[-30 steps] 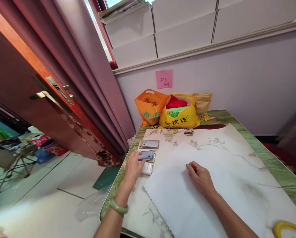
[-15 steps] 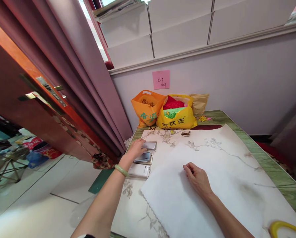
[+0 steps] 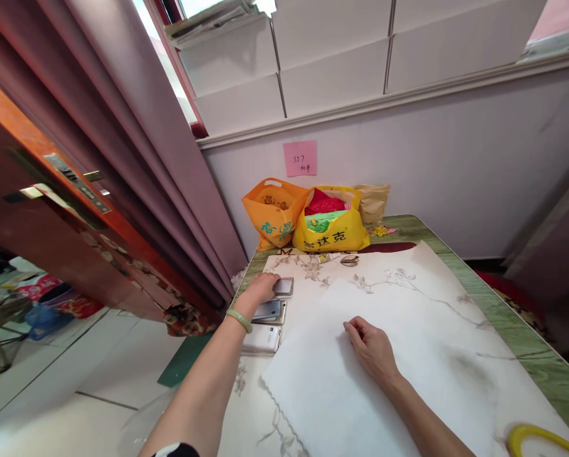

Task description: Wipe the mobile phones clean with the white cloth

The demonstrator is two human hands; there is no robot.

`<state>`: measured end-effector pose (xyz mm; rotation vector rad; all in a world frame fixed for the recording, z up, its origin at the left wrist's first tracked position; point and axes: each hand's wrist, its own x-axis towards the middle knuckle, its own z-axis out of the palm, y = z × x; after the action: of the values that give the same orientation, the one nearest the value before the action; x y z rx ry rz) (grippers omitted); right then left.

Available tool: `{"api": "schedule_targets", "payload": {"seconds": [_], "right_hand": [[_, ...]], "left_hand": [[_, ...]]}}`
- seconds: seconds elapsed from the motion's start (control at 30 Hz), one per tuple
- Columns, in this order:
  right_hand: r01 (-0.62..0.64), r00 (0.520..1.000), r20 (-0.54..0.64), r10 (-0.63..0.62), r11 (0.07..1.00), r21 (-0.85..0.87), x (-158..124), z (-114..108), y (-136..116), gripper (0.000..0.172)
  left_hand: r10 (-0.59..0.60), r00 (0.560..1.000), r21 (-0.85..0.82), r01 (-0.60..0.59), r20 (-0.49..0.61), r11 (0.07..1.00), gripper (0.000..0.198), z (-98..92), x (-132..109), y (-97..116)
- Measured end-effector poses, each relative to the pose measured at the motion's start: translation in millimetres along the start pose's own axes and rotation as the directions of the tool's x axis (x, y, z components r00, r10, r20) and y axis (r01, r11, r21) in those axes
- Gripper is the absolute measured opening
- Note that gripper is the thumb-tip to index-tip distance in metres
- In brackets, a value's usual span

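My left hand [image 3: 262,288], with a green bangle at its wrist, is at the far-left part of the table. Its fingers are closed on the left end of a mobile phone [image 3: 284,287], whose other end shows. Nearer to me lie a blue-grey phone [image 3: 268,310] on top of another phone, and a white phone [image 3: 261,338]; my forearm hides part of them. My right hand [image 3: 371,346] rests on a white cloth [image 3: 322,374] with a scalloped edge. Its fingers are curled in, with nothing visible in them.
An orange bag [image 3: 274,212] and a yellow bag [image 3: 333,222] with red and green contents stand at the back by the wall. Glasses [image 3: 349,261] lie before them. A yellow curved handle [image 3: 542,435] is at lower right. A door [image 3: 75,209] stands left.
The view has shifted slightly. My left hand has closed in on the far phone, which shows less of its length now. My right hand stays in place on the cloth.
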<state>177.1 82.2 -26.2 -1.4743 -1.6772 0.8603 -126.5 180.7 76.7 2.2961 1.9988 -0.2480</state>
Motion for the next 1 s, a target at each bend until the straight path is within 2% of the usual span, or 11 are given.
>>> {"api": "schedule_targets", "payload": {"seconds": [0.1, 0.17, 0.27, 0.37, 0.53, 0.63, 0.77, 0.83, 0.87, 0.93, 1.0], "right_hand": [[0.000, 1.000, -0.001, 0.000, 1.000, 0.004, 0.6, 0.2, -0.2, 0.039], [0.005, 1.000, -0.001, -0.005, 1.000, 0.012, 0.8, -0.3, -1.5, 0.040], [0.004, 1.000, -0.014, -0.004, 0.998, 0.057, 1.2, -1.8, -3.6, 0.040], [-0.035, 0.991, -0.119, 0.059, 0.981, 0.189, 2.7, -4.3, -3.8, 0.038], [-0.080, 0.913, -0.334, 0.233, 0.907, 0.414, 7.1, -8.6, 2.2, 0.038], [-0.052, 0.902, -0.352, 0.251, 0.872, 0.487, 8.8, -9.0, 6.1, 0.037], [-0.062, 0.902, -0.349, 0.253, 0.877, 0.477, 8.7, -8.0, 6.9, 0.040], [-0.063, 0.908, -0.344, 0.241, 0.888, 0.456, 8.5, -7.6, 5.8, 0.043], [-0.060, 0.913, -0.336, 0.230, 0.892, 0.448, 8.5, -7.4, 5.0, 0.044], [-0.049, 0.927, -0.315, 0.205, 0.897, 0.440, 8.8, -7.3, 3.8, 0.045], [-0.032, 0.939, -0.294, 0.179, 0.896, 0.442, 9.1, -7.0, 3.2, 0.043]], "left_hand": [[-0.009, 0.999, 0.027, 0.010, -0.040, 1.000, 0.039, -9.5, -8.2, 8.3], [-0.020, 0.994, 0.039, 0.025, -0.111, 0.999, 0.038, -16.9, -19.3, 23.2], [0.015, 0.939, 0.005, -0.014, -0.344, 1.000, 0.038, -20.3, -43.0, 62.0], [0.080, 0.930, -0.108, -0.126, -0.360, 0.986, 0.045, -4.7, -66.3, 111.9], [0.076, 0.952, -0.304, -0.169, -0.296, 0.938, 0.039, 39.4, -84.2, 177.2], [0.044, 0.942, -0.335, -0.162, -0.334, 0.928, 0.036, 48.5, -85.4, 190.4], [-0.078, 0.915, -0.482, -0.135, -0.397, 0.866, 0.034, 41.1, -85.0, 183.0], [-0.188, 0.911, -0.687, -0.129, -0.367, 0.715, 0.034, 36.2, -85.2, 176.4], [-0.240, 0.918, -0.808, -0.127, -0.315, 0.575, 0.034, 34.4, -85.4, 173.8], [-0.280, 0.949, -0.982, -0.103, -0.145, 0.160, 0.037, 32.3, -86.4, 171.2], [-0.198, 0.979, -0.953, -0.025, 0.037, -0.301, 0.039, 32.6, -87.0, 172.0]]}}
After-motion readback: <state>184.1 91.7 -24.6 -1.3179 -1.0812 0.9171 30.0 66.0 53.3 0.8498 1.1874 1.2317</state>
